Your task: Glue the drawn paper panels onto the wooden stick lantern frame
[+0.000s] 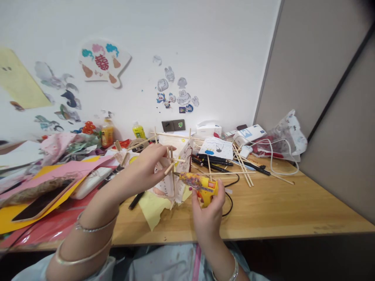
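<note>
My right hand (208,214) is wrapped round a yellow hot glue gun (205,187), its nozzle pointing left. The nozzle tip is at or close to a joint of thin wooden sticks; whether it touches, I cannot tell. My left hand (150,164) pinches the sticks at that joint, the near corner of a wooden stick frame (172,166). Drawn-on white paper panels (183,152) fill the sides of this frame, which stands upright on the desk. Torn yellow paper (152,208) lies under it. My left hand and forearm hide part of the frame's left side.
Loose wooden sticks (243,166), black markers (215,160) and a drawing on paper (216,147) lie to the right. A black cord (231,203) runs behind the glue gun. Coloured paper, a phone (41,201) and fabric (63,142) are heaped left. Bottles (107,133) stand by the wall.
</note>
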{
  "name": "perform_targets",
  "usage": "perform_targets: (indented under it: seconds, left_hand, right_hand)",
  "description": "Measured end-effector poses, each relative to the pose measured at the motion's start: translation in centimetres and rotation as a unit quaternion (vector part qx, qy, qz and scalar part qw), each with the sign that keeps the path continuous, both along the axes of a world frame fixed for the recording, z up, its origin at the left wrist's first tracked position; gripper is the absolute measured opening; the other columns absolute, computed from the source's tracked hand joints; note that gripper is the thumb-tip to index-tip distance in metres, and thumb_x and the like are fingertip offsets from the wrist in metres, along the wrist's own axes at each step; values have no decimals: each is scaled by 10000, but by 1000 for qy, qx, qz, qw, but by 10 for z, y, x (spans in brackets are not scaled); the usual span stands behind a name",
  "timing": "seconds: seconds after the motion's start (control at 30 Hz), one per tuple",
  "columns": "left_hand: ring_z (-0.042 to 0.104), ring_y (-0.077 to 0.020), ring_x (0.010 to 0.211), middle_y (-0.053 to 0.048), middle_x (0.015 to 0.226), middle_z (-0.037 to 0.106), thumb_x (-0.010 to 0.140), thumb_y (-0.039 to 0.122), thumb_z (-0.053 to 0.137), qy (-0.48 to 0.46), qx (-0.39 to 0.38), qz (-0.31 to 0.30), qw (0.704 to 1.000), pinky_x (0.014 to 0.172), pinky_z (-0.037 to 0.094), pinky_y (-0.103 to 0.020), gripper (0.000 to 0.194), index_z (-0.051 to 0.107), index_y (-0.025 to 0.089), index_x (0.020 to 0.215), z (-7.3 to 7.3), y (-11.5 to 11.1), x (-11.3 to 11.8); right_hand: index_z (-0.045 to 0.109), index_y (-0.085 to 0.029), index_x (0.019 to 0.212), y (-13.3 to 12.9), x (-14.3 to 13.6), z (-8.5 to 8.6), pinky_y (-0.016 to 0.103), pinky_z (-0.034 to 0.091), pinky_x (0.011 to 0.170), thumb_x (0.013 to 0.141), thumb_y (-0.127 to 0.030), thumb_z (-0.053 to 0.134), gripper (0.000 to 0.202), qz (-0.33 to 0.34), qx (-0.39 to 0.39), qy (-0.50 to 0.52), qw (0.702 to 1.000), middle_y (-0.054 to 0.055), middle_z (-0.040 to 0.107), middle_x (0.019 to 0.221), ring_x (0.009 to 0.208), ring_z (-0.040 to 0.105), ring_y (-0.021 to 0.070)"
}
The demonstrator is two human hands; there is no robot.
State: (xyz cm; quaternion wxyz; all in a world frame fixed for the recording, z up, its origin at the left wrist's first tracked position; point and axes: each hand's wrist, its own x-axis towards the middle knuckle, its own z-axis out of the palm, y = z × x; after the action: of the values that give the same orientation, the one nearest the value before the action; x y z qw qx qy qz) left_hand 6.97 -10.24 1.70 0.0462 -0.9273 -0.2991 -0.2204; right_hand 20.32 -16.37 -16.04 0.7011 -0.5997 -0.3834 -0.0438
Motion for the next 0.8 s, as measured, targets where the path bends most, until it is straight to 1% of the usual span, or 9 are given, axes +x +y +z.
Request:
perform_targets:
  seconds: [0.17, 0.33, 0.53, 0.8]
  left_hand:
    - [539, -231, 966, -90, 1034, 575, 857, 388, 466, -6, 1, 2, 1000, 842, 454, -367, 345, 504, 185, 1132, 1, -3, 0]
    - [529, -225, 994, -90, 1042, 567, 861, 339, 469, -17, 0, 2, 1000, 872, 445, -362, 329, 504, 171, 1142, 0, -3, -1]
    - [529, -213, 949, -71, 987, 560, 859, 318, 461, -18, 4, -2, 1000, 849, 441, -347, 289, 517, 176, 1104, 0, -3, 0]
    - [533, -217, 991, -72, 1016, 566, 855, 308, 463, -20, 0, 2, 1000, 871, 441, -344, 297, 508, 179, 1119, -1, -3, -1]
  right_hand:
    - [236, -147, 1403, 1, 0, 2, 428, 532, 858, 870, -365, 546, 654, -22, 17, -41, 999, 223, 533, 1242, 1115, 584, 281]
    - [216, -154, 1409, 4, 1, 3, 419, 524, 873, 878, -351, 542, 653, -26, 22, -52, 998, 219, 517, 1262, 1127, 576, 274]
    - [218, -183, 1407, 7, 2, 4, 399, 534, 849, 887, -330, 536, 626, -29, 37, -71, 996, 207, 503, 1269, 1098, 592, 256]
    - [222, -167, 1398, 6, 2, 1, 423, 524, 879, 883, -311, 524, 614, -1, 34, -54, 998, 212, 513, 1250, 1134, 568, 265]
